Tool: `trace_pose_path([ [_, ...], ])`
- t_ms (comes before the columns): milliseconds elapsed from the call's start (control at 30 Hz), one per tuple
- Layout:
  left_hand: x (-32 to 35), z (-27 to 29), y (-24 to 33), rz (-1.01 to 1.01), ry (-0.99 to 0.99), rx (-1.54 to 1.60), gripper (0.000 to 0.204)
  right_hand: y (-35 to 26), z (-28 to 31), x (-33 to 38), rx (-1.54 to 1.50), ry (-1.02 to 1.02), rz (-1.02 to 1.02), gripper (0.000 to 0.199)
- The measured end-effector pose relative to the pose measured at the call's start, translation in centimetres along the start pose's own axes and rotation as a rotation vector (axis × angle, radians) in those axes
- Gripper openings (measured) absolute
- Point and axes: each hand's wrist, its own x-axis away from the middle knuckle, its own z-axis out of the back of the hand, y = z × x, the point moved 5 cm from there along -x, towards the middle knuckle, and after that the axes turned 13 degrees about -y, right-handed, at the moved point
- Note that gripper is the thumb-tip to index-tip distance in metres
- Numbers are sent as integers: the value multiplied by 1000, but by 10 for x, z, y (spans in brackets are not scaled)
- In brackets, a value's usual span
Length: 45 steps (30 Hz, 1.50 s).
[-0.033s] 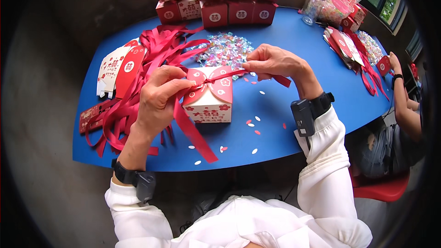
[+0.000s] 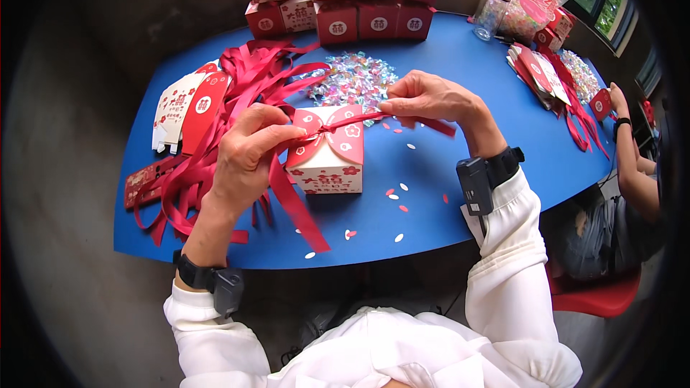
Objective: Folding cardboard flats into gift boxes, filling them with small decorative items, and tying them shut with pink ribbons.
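A small red and white gift box (image 2: 327, 165) with flower prints stands on the blue table in front of me. A red ribbon (image 2: 353, 121) crosses its top and is knotted at the middle. My left hand (image 2: 248, 145) pinches the ribbon at the box's left side, and a loose tail hangs from it over the near left corner. My right hand (image 2: 429, 99) pinches the other end, to the right of the box. Between this hand and the knot the ribbon runs nearly straight. Its right tail sticks out past my fingers.
Loose red ribbons (image 2: 251, 75) and flat unfolded boxes (image 2: 183, 104) lie at left. Shiny wrapped candies (image 2: 352, 79) are heaped behind the box. Finished boxes (image 2: 357, 20) stand stacked at the back. A jar (image 2: 491, 11) is far right. Another person's hand (image 2: 617, 98) holds a red piece.
The loose ribbon tail below my left hand has swung slightly to the left. Both hands keep their pinch and have hardly moved.
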Motion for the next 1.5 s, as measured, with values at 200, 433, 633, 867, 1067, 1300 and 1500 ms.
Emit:
trace_pose_path([
  [200, 10, 12, -30, 377, -30, 514, 22, -41, -25, -5, 266, 188, 250, 44],
  [433, -17, -1, 16, 425, -341, 126, 36, -52, -36, -6, 155, 293, 409, 39],
  [633, -22, -10, 14, 437, -344, 197, 31, -67, -40, 7, 462, 388, 497, 23],
  [867, -24, -15, 11, 449, -393, 336, 30, -63, -53, 4, 584, 485, 588, 11],
  [1067, -21, -15, 9, 428, -452, 426, 27, -65, -52, 6, 595, 487, 635, 6],
  [1300, -22, -24, -2, 405, -300, 445, 27, -63, -44, 6, 547, 481, 641, 7],
  [1500, -21, -28, -4, 511, -278, 377, 25, -63, -34, 19, 467, 383, 358, 23],
])
